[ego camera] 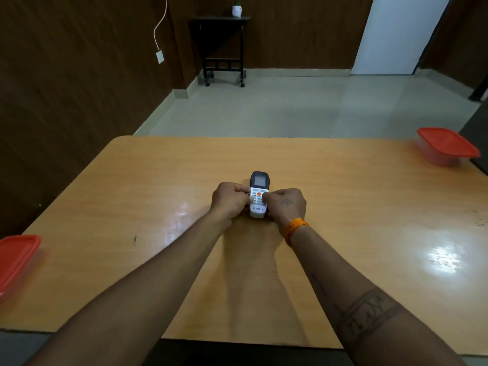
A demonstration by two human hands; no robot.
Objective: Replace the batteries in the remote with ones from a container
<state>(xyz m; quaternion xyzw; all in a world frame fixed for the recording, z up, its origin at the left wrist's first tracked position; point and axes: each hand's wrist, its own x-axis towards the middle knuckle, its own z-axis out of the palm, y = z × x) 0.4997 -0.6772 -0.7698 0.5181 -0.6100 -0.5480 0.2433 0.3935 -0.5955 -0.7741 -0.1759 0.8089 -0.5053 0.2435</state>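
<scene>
A glossy wooden desk point(343, 207) in a brown-walled room is what everything sits on here, with grey floor beyond it and a small black side table point(220, 40) way back against the wall. The remote point(259, 194) is held near the middle of the desk, button side up, screen end pointing away from the person. It's gripped from both sides: the left hand point(229, 199) is curled against its left edge and the right hand point(286, 204) against its right edge, thumbs laid over the keypad, so both hands are clamped on the one thing. Whether it's lifted or resting on the desk can't really be told. No battery cover can be seen from this angle, since the back is faced down, so nothing looks opened yet. Two red-lidded containers are parked well away from the remote: one point(446, 145) far off to its right at the desk's back corner, another point(15, 260) far to its left at the near edge, both lids on. Which one holds the fresh batteries can't be told, so the wrong one could easily be opened first. Other risks, as guessed from here: buttons getting mashed under those thumbs, the cover being forced the wrong way once it's flipped, or loose cells being rolled off that slick surface. The left container also looks to be hanging near the edge and could be knocked off.
</scene>
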